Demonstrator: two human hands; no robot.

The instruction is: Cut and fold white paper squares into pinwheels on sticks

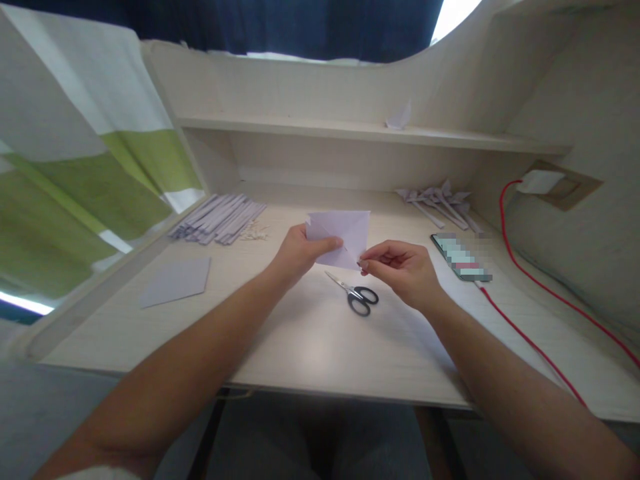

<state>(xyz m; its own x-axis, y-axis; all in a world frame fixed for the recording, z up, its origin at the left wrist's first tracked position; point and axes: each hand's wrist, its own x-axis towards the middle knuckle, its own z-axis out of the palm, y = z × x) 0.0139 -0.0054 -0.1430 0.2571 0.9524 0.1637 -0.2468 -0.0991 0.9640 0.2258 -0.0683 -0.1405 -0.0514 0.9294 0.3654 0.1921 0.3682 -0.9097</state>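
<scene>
A small square sheet of white paper [353, 230] is held up over the desk, with faint diagonal lines running toward its middle. My left hand [305, 250] grips its left side, thumb on the face and fingers hidden behind. At the lower right corner, my right hand [400, 267] is closed in a pinch. A tiny dark thing shows at those fingertips, too small to name. Below the sheet, scissors [357, 293] with black handles lie on the desk, blades slightly apart and pointing up and left.
Left on the desk [300, 353] lie a stack of paper squares [177, 281], a pile of paper strips [217, 219] and small pale bits [255, 231]. Folded paper pinwheels [440, 200] on sticks and a phone [460, 258] with a red cable [533, 343] are right. A shelf [320, 130] spans the back.
</scene>
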